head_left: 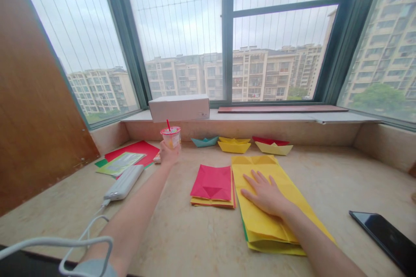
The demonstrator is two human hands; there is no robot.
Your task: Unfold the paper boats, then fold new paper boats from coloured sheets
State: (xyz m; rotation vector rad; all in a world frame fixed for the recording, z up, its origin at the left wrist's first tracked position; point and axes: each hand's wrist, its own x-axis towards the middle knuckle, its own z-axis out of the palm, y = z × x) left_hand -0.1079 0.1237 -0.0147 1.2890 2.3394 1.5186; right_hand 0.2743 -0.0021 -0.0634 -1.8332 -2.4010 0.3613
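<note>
- First, closest to us at lower right of centre, the right hand [266,194] lies flat and open, fingers spread, on a folded yellow paper [263,225].
- Just left of it, a folded red paper [212,183] sits on a yellow paper stack [211,201].
- At the lower right edge, a black phone [383,238] is cut off by the frame.
- At left, a white power bank [123,182] trails a white cable [88,238] towards the lower left corner, where we lose it. A moving arm could snag that cable.
- Farther up, left of centre, the left hand [168,156] is narrowed, its fingers curled against a plastic cup [171,137] with a red straw. We cannot tell how firm the hold is; a loose one could tip the cup and wet the papers.
- Something pale behind that hand is too hidden for us to make out.
- Beyond, paper boats [234,146] line the ledge below a white box [178,108].
</note>
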